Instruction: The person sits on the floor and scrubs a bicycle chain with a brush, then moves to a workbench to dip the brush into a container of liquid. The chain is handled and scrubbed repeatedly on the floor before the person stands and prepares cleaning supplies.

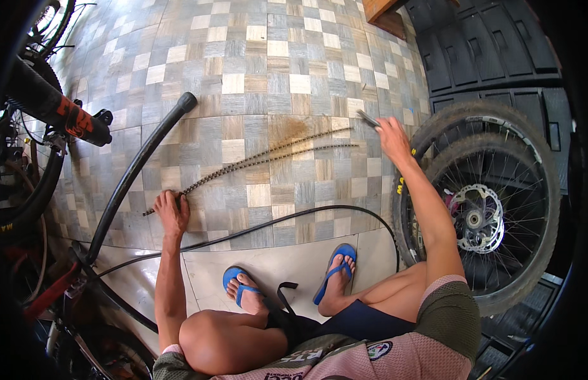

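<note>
A dark bicycle chain lies across the tiled floor, its two strands spreading apart toward the right. My left hand is closed on the chain near its left end, down at floor level; a short tail of links pokes out beyond the fingers. Reaching forward on the right, my right hand grips a slim grey metal tool whose exact kind I cannot make out. The tool's tip points up and left, a little beyond the chain's two right-hand ends and apart from them.
Two bicycle wheels, one with a disc rotor, lean at the right against black drawers. Bicycle parts crowd the left, beside a thick black tube. A black hose curves before my sandalled feet. A wooden leg stands far right.
</note>
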Demonstrator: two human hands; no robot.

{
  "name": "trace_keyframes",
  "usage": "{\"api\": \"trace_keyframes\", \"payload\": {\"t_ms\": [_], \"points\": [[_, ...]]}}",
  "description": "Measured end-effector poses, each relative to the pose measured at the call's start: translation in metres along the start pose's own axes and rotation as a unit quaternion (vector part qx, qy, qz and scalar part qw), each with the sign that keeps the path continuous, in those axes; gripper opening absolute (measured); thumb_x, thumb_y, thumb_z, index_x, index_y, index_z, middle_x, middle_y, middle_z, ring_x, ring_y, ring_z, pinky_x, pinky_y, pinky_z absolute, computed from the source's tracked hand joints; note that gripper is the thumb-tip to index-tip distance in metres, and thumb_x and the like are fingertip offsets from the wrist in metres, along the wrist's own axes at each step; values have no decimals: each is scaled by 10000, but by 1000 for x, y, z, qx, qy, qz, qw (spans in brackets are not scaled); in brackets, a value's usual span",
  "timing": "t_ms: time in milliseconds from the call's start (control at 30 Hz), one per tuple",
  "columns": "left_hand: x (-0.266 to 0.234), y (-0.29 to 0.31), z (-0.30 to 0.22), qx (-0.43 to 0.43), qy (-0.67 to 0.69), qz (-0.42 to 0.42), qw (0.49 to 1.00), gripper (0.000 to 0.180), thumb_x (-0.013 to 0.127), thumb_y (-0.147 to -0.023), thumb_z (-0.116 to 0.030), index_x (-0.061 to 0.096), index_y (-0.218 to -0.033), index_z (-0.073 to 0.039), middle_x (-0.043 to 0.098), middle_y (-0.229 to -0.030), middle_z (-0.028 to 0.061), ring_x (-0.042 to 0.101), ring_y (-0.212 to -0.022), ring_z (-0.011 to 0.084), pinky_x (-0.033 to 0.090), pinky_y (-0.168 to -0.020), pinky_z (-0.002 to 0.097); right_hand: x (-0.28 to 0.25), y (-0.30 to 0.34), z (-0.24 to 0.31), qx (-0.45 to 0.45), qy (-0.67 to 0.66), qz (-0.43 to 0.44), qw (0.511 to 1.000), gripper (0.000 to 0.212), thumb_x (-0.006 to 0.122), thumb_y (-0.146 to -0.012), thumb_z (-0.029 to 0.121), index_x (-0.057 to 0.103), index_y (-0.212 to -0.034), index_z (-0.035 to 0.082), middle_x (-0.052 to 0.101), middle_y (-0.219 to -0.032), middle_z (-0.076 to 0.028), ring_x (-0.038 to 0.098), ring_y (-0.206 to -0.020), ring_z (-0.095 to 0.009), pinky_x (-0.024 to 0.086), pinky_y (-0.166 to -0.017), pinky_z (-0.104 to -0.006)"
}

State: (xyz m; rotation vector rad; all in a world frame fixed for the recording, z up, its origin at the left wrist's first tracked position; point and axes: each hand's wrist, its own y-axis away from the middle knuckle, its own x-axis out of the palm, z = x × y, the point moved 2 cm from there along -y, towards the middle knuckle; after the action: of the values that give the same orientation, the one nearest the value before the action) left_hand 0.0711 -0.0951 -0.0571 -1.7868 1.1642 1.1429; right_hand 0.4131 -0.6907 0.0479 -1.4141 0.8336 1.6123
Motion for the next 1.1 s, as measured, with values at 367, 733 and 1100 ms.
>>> {"api": "trace_keyframes", "payload": {"t_ms": [367, 733, 1100], "points": [[-84, 48, 73, -112, 4, 47, 993, 445, 790, -901, -129, 691, -1334, -99, 672, -1302, 148, 614, -1242, 380, 486, -1055, 474, 65, 56, 238, -260, -230, 307, 886, 332, 732, -1000, 262, 729, -1321, 177, 635, -1113, -102, 647, -979, -322, 553, -850, -443], [-184, -18, -32, -87, 182, 62, 977, 140, 762, -925, -36, 731, -1061, -20, 696, -988, 132, 697, -891, 322, 553, -783, 413, -4, -10, 390, -330, -261, 89, 903, 552, 799, -935, 344, 665, -1417, 111, 631, -1116, -101, 618, -1069, -318, 518, -938, -436], [-204, -95, -118, 85, 611, -74, 783, 638, 930, -855, -161, 605, -1372, 26, 706, -1139, 72, 653, -1094, 172, 521, -954, 341, -110, -72, 468, -375, -294, -17, 879, 219, 830, -874, 135, 709, -1037, 53, 696, -882, -98, 700, -809, -324, 566, -712, -442]]}}
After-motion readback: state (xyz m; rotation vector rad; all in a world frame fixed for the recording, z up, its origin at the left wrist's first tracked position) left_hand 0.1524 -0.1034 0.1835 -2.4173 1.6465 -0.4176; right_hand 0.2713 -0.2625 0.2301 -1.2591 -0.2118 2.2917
